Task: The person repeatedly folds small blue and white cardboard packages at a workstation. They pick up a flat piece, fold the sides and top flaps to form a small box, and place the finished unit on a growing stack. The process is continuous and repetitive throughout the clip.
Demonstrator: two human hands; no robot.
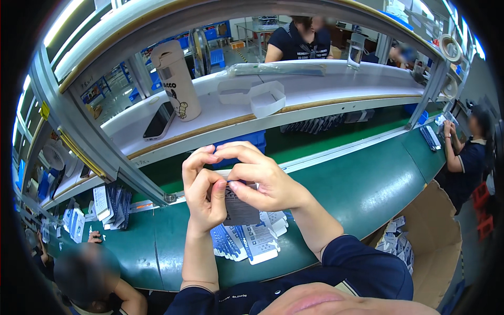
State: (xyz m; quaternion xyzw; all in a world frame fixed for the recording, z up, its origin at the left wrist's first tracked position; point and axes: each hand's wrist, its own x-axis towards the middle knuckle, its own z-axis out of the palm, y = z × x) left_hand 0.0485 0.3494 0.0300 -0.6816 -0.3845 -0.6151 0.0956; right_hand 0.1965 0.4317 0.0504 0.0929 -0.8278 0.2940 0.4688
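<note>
Above the green work surface I hold up a small printed carton (240,211), grey-white with dark print. My left hand (202,191) pinches its upper edge, thumb and fingers curled together. From the other side my right hand (265,178) grips the same edge, its thumb close to the left thumb. The fingers hide the carton's top, so I cannot tell whether its flap is folded in. Below my hands lies a fanned pile of flat blue-and-white cartons (257,242).
A shelf (220,123) runs across beyond the bench, carrying a tumbler (177,86), a phone (159,122) and white paper trays (266,100). More flat cartons (113,206) stand at left. A large cardboard box (433,236) holding cartons is at my right. Co-workers sit on both sides.
</note>
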